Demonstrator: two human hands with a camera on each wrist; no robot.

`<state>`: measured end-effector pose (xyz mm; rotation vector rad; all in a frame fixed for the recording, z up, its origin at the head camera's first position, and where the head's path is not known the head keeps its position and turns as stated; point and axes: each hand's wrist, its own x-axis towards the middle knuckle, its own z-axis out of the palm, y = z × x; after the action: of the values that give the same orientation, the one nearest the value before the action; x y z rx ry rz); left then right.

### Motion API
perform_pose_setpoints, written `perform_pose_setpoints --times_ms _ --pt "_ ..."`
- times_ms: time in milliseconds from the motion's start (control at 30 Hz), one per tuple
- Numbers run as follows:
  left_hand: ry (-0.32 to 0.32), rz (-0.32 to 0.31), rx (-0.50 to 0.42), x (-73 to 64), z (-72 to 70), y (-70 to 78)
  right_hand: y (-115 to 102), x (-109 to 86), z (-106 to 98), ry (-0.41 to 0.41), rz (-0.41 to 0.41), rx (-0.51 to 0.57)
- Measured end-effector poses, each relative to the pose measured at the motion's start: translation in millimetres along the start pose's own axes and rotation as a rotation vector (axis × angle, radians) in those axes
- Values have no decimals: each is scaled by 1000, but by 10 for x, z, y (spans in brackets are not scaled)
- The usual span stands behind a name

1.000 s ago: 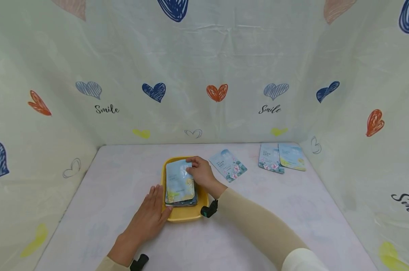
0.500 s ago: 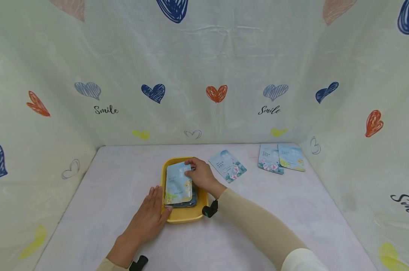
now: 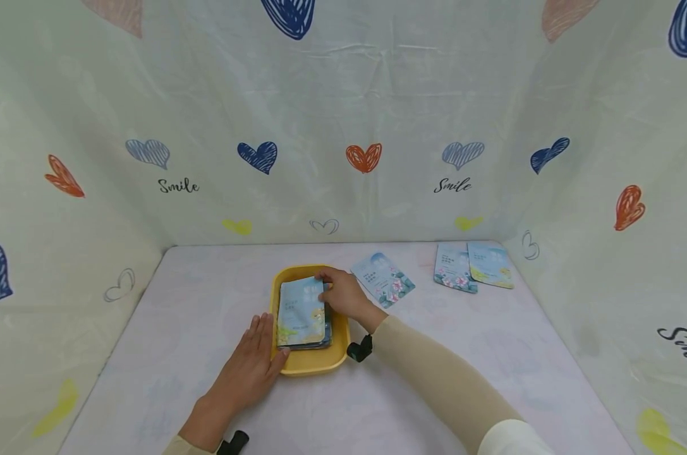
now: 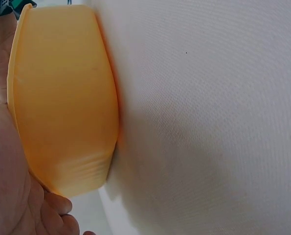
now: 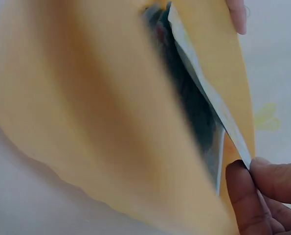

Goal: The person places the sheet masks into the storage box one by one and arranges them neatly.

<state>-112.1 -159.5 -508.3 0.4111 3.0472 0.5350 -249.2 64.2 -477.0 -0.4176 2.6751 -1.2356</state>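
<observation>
A yellow tray [image 3: 311, 363] stands on the table with a stack of flat packets inside. The top one is a light blue packet [image 3: 301, 313] with a yellow floral print. My right hand [image 3: 346, 294] pinches its upper right edge; in the right wrist view the thumb [image 5: 275, 180] and a finger hold the packet's rim, tilted above darker packets [image 5: 196, 107]. Flat along the tray's left side, my left hand [image 3: 246, 363] has straight fingers, its thumb at the near left rim. In the left wrist view it lies against the yellow tray wall [image 4: 62, 98].
Just right of the tray, a blue packet with pink flowers [image 3: 383, 279] lies at an angle. Two overlapping packets, one flowered [image 3: 452, 268] and one yellow-printed [image 3: 490, 262], lie at the far right corner. A heart-printed curtain [image 3: 320, 95] surrounds the table.
The top packet has moved slightly towards the near side of the tray, over the stack. My right hand has shifted slightly with it, still pinching. The left hand stays put.
</observation>
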Motion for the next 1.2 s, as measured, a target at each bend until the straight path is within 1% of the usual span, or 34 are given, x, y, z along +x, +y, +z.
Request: perform_pose_setpoints --times_ms 133,267,400,500,633,767,867,933,1033,1100,1200 --pt "7 -1 -10 -7 -8 10 9 -11 15 26 7 -13" --pt "-12 -10 -13 -1 -13 13 10 -21 0 38 13 11" --pt "-24 -17 -23 -3 -25 18 28 -32 -37 41 26 60" --pt "-18 -18 -32 -15 -40 30 60 -46 -70 41 32 119" --pt "-8 -13 -33 -26 -52 40 119 -66 -124 62 35 196" --pt "-4 -13 -31 -29 -53 44 176 -84 -186 106 30 267" --pt "2 -13 -33 -28 -43 37 228 -105 -240 161 20 288" --pt "6 -9 -31 -26 -29 27 284 -125 -278 212 4 267" --pt "18 2 -30 -30 -16 17 400 -162 -348 312 -38 161" --pt "11 -4 -28 -32 -15 15 491 -191 -407 361 -81 47" --pt "0 -13 -28 -36 -24 19 630 -227 -511 402 -121 -133"
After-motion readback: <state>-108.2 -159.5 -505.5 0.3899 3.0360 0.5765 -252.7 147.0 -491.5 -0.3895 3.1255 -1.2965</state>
